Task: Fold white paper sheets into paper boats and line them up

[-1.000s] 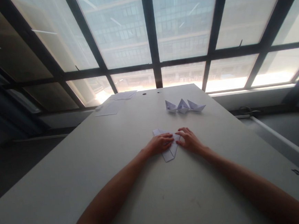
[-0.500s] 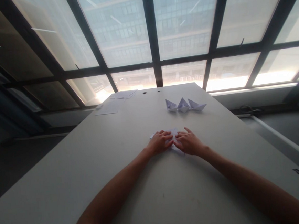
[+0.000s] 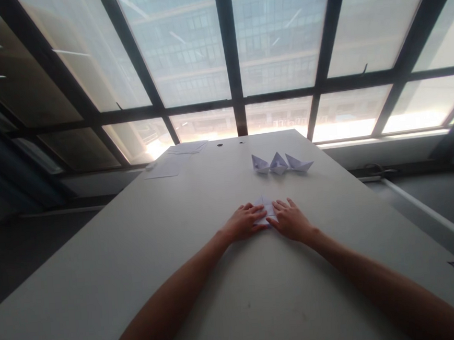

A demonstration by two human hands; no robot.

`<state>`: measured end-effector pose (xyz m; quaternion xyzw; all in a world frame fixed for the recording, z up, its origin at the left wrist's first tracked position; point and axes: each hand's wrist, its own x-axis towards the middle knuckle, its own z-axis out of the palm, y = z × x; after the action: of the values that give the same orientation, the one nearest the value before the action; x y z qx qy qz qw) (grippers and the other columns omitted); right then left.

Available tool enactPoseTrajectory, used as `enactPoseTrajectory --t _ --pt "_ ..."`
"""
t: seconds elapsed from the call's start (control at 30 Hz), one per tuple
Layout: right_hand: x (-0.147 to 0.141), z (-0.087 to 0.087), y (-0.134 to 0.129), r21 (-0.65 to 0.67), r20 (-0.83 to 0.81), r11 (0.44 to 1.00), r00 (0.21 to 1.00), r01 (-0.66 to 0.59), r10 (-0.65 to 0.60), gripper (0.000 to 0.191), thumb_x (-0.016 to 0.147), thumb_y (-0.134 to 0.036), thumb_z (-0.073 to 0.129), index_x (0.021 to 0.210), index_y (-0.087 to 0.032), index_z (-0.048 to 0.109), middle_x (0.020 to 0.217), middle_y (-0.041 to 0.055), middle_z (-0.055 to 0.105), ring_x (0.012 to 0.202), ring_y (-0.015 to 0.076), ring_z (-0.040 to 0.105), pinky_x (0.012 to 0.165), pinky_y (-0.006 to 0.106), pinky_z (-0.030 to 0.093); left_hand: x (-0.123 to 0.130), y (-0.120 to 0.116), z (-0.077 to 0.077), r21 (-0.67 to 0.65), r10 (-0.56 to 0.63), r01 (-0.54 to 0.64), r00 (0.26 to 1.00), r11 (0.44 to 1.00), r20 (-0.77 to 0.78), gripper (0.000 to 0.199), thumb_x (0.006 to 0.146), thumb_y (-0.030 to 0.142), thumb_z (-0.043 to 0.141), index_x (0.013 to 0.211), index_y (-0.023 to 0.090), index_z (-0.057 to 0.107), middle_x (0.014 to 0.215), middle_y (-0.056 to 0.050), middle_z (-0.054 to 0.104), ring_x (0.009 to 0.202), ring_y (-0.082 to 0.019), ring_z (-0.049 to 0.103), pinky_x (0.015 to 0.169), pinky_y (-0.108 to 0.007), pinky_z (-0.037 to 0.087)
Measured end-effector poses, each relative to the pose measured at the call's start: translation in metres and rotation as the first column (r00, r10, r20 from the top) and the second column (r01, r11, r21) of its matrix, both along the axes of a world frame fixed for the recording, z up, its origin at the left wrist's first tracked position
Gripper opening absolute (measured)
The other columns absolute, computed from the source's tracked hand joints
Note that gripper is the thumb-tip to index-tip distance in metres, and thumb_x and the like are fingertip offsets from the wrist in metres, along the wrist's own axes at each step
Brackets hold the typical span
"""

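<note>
A small folded piece of white paper [image 3: 268,207] lies on the white table, its pointed top facing away from me. My left hand [image 3: 246,222] rests on its left side, fingers stretched over the paper and thumb along the near edge. On the right side lies my right hand [image 3: 291,220], fingers spread and flat, thumb toward the middle of the sheet. Both palms face down, and they cover much of the paper's sides and lower part. Beyond them stand three folded paper boats: a left one [image 3: 260,165], a middle one [image 3: 278,164] and a right one [image 3: 299,162].
Flat white sheets [image 3: 189,147] lie at the far left of the table [image 3: 189,293], with another sheet [image 3: 162,169] nearer. A dark round hole [image 3: 220,145] sits near the far edge. Large framed windows rise behind. Cables [image 3: 380,170] lie on the floor at right.
The paper has turned so that its point faces away and its outline looks more even. My hands have moved slightly apart and now lie along its two sides.
</note>
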<state>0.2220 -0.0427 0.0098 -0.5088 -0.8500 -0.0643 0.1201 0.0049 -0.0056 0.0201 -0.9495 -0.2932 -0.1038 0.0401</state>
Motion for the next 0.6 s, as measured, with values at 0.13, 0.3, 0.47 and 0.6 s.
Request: enactPoseTrajectory --t 0.13,0.3,0.47,0.6 --pt "0.002 0.001 0.001 -0.015 -0.051 0.995 0.994 -0.094 0.093 0.049 0.101 -0.046 0.038 0.128 -0.012 0.059 0.133 0.0175 0.059 0.129 0.0277 0.048 0.112 0.047 0.025 0.001 -0.002 0.003 -0.010 0.023 -0.022 1.000 1.000 0.021 0.037 0.098 0.049 0.048 0.128 0.031 0.059 0.130 -0.004 0.059 0.112 -0.022 0.055 0.100 -0.035 0.043" --pt "0.003 0.008 0.001 -0.007 -0.093 0.980 0.976 -0.197 0.195 0.033 0.101 -0.037 0.043 0.118 -0.018 0.065 0.120 0.0124 0.067 0.116 0.0236 0.058 0.107 0.041 0.033 0.003 -0.002 0.005 -0.024 0.077 -0.077 0.997 0.997 0.028 0.032 0.098 0.052 0.048 0.116 0.033 0.065 0.111 -0.003 0.062 0.098 -0.018 0.060 0.089 -0.028 0.048" --pt "0.004 0.013 0.002 -0.024 -0.060 0.976 0.975 -0.216 0.215 0.030 0.102 -0.027 0.041 0.098 -0.019 0.070 0.097 0.0085 0.072 0.095 0.0203 0.064 0.093 0.032 0.041 0.001 0.000 0.002 -0.049 0.126 -0.123 0.990 0.991 0.058 0.034 0.102 0.044 0.042 0.098 0.027 0.071 0.102 -0.003 0.066 0.093 -0.017 0.064 0.078 -0.025 0.049" --pt "0.007 0.012 0.003 -0.023 -0.065 0.994 0.992 -0.110 0.109 0.029 0.098 -0.015 0.041 0.113 -0.022 0.066 0.099 0.0074 0.072 0.092 0.0204 0.065 0.084 0.029 0.043 -0.001 0.003 0.001 -0.061 0.170 -0.164 0.980 0.985 0.102 0.035 0.104 0.038 0.036 0.104 0.026 0.069 0.099 -0.003 0.069 0.087 -0.018 0.067 0.074 -0.026 0.050"
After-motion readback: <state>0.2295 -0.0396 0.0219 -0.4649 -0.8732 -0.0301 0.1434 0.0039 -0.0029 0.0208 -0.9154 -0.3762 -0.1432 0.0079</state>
